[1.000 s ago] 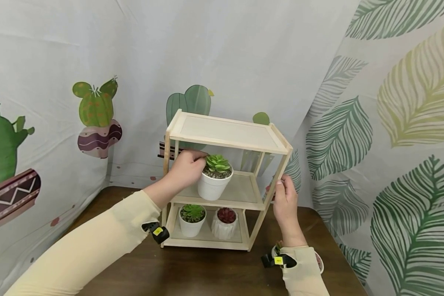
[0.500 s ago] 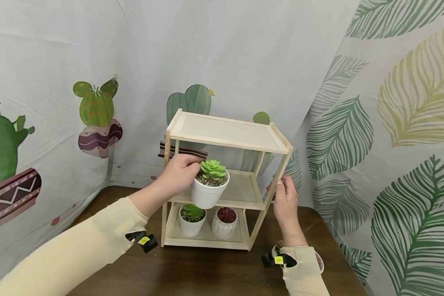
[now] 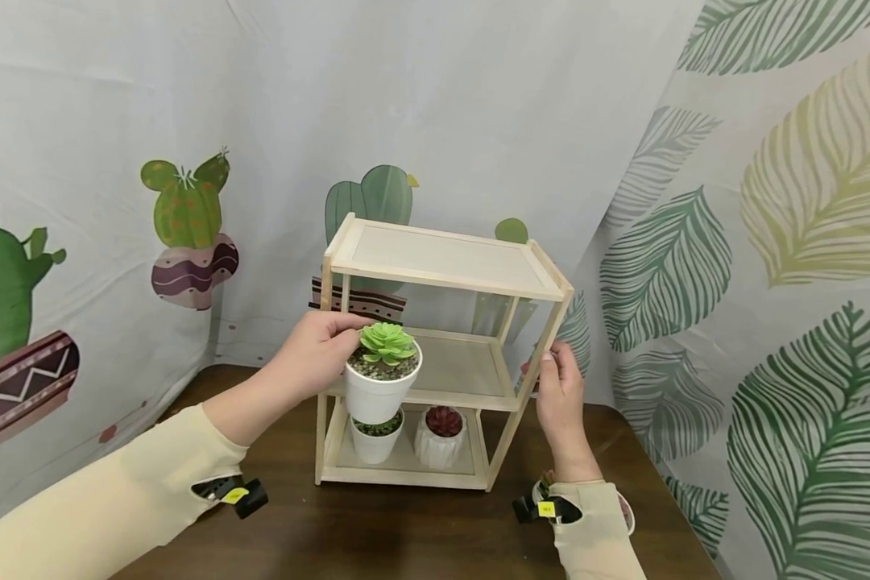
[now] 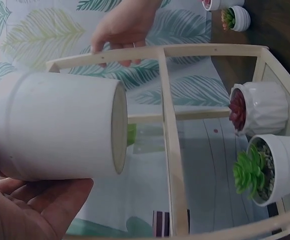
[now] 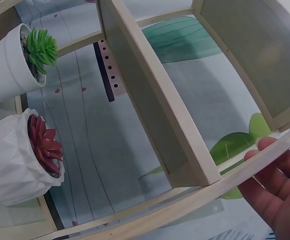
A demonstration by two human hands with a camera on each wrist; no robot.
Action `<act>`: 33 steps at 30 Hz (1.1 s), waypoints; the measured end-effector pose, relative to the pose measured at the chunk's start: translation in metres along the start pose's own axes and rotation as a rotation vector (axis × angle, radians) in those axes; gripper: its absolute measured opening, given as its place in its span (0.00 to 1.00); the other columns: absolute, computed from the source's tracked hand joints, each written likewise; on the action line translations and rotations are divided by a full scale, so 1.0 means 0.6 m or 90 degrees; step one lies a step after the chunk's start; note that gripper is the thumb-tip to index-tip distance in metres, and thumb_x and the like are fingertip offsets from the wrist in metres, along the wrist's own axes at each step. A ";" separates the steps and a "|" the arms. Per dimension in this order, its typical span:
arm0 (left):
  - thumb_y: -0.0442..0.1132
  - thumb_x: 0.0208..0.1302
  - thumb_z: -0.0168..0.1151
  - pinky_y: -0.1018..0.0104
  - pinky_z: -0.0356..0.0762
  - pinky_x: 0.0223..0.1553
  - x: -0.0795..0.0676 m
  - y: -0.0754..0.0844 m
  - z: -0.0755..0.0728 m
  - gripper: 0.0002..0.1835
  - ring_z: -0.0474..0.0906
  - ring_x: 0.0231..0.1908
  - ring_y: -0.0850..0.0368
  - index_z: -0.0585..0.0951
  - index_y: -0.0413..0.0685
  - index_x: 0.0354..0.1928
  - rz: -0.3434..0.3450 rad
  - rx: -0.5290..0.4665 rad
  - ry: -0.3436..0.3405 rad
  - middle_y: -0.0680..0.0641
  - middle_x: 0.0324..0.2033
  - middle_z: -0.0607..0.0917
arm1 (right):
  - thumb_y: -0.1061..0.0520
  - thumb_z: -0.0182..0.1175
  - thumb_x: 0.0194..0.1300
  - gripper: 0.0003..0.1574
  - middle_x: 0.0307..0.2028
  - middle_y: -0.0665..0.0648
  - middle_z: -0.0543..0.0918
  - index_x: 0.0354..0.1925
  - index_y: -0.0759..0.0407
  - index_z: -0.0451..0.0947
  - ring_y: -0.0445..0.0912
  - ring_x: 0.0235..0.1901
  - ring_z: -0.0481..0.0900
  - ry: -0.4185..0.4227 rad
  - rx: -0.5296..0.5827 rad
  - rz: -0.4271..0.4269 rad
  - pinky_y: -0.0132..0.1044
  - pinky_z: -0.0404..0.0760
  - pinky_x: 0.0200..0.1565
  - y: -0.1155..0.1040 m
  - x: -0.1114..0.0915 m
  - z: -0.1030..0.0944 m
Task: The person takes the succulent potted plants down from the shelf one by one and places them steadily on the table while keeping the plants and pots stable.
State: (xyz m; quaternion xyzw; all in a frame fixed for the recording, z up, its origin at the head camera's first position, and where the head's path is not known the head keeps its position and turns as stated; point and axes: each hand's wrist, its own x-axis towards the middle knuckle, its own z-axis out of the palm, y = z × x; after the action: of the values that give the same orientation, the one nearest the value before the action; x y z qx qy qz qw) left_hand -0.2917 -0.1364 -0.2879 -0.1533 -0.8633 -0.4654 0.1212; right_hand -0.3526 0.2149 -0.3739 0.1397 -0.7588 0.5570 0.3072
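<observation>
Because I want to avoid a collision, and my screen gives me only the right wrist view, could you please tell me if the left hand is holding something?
Observer: Yes, the left hand holds a white pot with a green succulent.
Operator: Is this pot resting on the middle shelf?
Observer: No. In the left wrist view its base is bare, with no shelf under it.
Operator: And is anything on the table outside the rack?
Observer: Yes, a small potted plant and a second one, both on the right-hand side.
</observation>
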 end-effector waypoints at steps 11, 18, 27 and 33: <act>0.35 0.74 0.46 0.68 0.77 0.48 -0.037 -0.024 -0.046 0.21 0.80 0.53 0.51 0.84 0.41 0.60 -0.023 0.007 0.041 0.39 0.59 0.85 | 0.52 0.43 0.83 0.21 0.36 0.70 0.85 0.55 0.66 0.75 0.41 0.32 0.85 0.007 0.022 0.001 0.31 0.83 0.34 0.009 0.000 0.003; 0.38 0.77 0.44 0.79 0.74 0.52 -0.057 -0.053 -0.076 0.22 0.76 0.62 0.56 0.84 0.43 0.61 -0.057 0.005 0.070 0.42 0.59 0.86 | 0.51 0.43 0.83 0.23 0.36 0.70 0.84 0.55 0.68 0.75 0.45 0.32 0.85 0.006 0.025 0.014 0.32 0.83 0.34 0.010 0.001 0.003; 0.38 0.77 0.42 0.78 0.77 0.40 -0.074 -0.091 -0.101 0.23 0.75 0.44 0.77 0.82 0.39 0.63 -0.077 -0.019 0.117 0.37 0.61 0.83 | 0.52 0.43 0.82 0.22 0.35 0.70 0.84 0.54 0.68 0.75 0.37 0.31 0.83 0.023 0.031 0.008 0.31 0.82 0.33 0.010 0.002 0.004; 0.38 0.78 0.41 0.71 0.83 0.35 -0.088 -0.111 -0.113 0.24 0.80 0.37 0.75 0.80 0.36 0.64 -0.096 -0.043 0.128 0.60 0.50 0.86 | 0.52 0.43 0.82 0.20 0.35 0.70 0.84 0.52 0.65 0.76 0.40 0.31 0.84 0.027 0.031 0.013 0.31 0.82 0.34 0.009 0.002 0.007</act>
State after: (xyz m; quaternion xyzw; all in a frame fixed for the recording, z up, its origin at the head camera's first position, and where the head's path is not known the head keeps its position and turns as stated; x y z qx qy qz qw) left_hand -0.2636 -0.2359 -0.3214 -0.0448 -0.8395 -0.5152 0.1666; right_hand -0.3581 0.2133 -0.3780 0.1278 -0.7397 0.5812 0.3143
